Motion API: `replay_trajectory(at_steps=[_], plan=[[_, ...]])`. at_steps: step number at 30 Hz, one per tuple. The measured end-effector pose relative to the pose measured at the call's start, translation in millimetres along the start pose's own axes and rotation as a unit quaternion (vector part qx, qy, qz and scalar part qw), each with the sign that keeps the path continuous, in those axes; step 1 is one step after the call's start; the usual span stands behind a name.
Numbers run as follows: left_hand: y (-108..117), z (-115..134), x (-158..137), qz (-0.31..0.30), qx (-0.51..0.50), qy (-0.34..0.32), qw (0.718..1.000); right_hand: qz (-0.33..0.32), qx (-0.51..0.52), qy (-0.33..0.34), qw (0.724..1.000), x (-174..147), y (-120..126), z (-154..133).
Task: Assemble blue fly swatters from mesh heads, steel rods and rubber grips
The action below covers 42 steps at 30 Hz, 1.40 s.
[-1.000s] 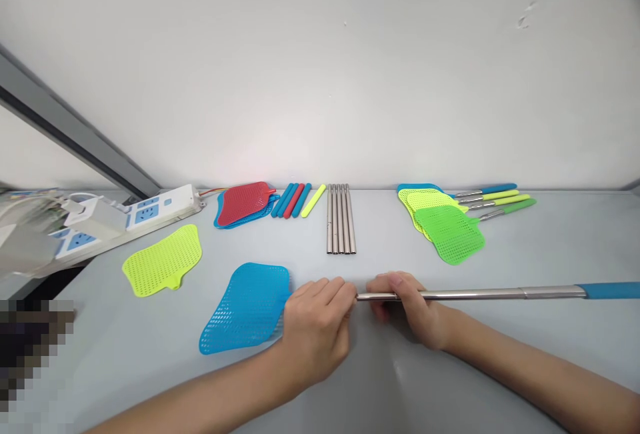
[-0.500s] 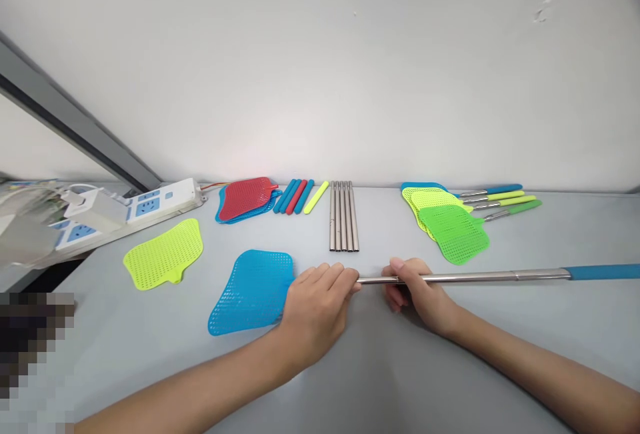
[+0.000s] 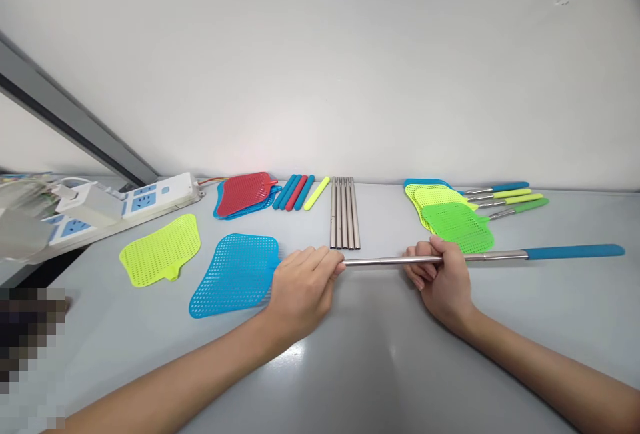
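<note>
A blue fly swatter (image 3: 236,275) with an extended metal telescopic shaft and a blue grip lies across my two hands. My left hand (image 3: 304,291) is closed round the shaft just beside the blue mesh head, hiding the joint. Further along, my right hand (image 3: 443,281) has its thumb and fingers closed on the metal tube. The blue grip (image 3: 575,252) sticks out to the right of it. Just behind my right hand lies a green fly swatter (image 3: 457,226), on top of yellow and blue ones with shortened shafts.
On the grey table (image 3: 360,367), a loose yellow swatter head (image 3: 163,251) lies at left. Behind are a red swatter head (image 3: 246,194) over blue ones, several coloured grips (image 3: 297,193) and several metal tubes (image 3: 345,214). A white power strip (image 3: 155,199) with plugs stands at far left.
My right hand has slid right along the shaft, away from my left hand. The swatter has shifted left and away from me, and its whole blue grip now shows.
</note>
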<state>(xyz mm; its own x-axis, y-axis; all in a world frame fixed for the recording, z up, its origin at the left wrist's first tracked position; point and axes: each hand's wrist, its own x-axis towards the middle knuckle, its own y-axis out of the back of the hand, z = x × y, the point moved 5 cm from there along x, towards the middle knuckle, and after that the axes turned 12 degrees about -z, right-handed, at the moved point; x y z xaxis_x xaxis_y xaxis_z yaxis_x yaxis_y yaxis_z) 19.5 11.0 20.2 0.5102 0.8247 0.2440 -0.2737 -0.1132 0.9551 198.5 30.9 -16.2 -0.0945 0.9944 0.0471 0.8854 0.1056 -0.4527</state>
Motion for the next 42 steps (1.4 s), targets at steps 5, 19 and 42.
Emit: replay_trajectory(at_steps=[5, 19, 42], plan=[[1, -1, -2, 0.0, -0.02, 0.009, 1.0, -0.054, -0.023, -0.014, 0.998, -4, -7, -1], [7, 3, -14, 0.039, -0.024, -0.002, 0.999, -0.179, -0.087, -0.044, 0.979, -17, -19, 5], [6, 13, -15, 0.012, -0.046, 0.002, 0.999, -0.307, -0.186, -0.072, 0.93, -20, -20, 15]])
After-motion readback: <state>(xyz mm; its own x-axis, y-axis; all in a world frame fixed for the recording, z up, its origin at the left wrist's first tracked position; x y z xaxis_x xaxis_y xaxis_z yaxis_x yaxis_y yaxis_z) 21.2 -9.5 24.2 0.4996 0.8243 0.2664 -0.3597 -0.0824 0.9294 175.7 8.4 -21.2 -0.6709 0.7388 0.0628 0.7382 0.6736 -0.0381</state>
